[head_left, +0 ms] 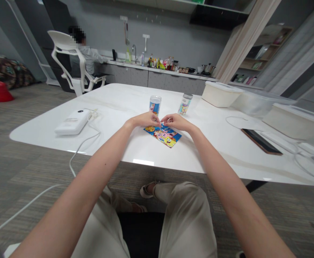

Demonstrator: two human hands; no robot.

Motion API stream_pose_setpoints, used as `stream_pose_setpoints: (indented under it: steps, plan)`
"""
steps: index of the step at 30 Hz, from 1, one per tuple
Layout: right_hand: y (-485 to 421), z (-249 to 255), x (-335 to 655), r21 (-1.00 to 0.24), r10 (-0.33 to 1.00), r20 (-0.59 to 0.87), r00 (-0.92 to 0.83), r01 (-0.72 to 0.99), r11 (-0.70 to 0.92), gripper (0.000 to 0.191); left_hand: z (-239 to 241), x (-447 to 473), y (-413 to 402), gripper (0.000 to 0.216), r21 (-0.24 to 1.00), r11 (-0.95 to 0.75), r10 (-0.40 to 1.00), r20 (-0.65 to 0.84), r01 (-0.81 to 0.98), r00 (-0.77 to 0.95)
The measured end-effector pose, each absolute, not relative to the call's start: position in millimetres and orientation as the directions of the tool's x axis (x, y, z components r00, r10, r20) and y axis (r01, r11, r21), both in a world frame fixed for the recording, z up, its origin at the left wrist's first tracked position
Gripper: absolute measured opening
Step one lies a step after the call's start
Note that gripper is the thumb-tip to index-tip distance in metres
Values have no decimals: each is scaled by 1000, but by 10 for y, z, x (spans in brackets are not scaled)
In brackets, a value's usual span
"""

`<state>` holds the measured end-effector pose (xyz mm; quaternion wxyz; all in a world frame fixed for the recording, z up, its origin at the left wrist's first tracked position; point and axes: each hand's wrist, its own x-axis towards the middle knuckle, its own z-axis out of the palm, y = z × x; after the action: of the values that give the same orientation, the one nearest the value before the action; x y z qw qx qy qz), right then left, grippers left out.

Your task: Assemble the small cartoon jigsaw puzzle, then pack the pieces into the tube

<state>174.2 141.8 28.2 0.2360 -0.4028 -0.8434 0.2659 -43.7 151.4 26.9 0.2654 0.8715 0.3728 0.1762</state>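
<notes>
White tabletop [114,104] bearing a cartoon picture [166,138] just on the near side of the fingers, its long axis slanting nearer and rightward, left hand [146,119] and right hand [178,122] about equally close at its far edge, fingertips bunched, any grip indeterminable.

Flat on the white desk [114,104] before me lies a brightly coloured SpongeBob puzzle [166,136], blue with yellow and pink cartoon figures, set askew with one corner pointing towards my side.
</notes>
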Motion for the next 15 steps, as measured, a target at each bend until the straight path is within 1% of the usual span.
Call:
stream_pose_setpoints:
  steps: [4,8,11,15]
  plan:
    - [1425,269,1748,-723,820,203,-534,483,494,21,258,-439,1524,37,580,-603,729,124,547,673]
    - [1420,257,1727,-766,809,204,-551,425,482,23,250,-442,1540,32,562,-649,696,166,513,699]
    - [1423,252,1709,-766,804,206,-558,419,488,26,250,-439,1545,28,551,-676,669,181,489,721]
    - [1424,261,1705,-738,812,197,-550,462,492,27,257,-431,1529,26,556,-684,651,175,472,739]
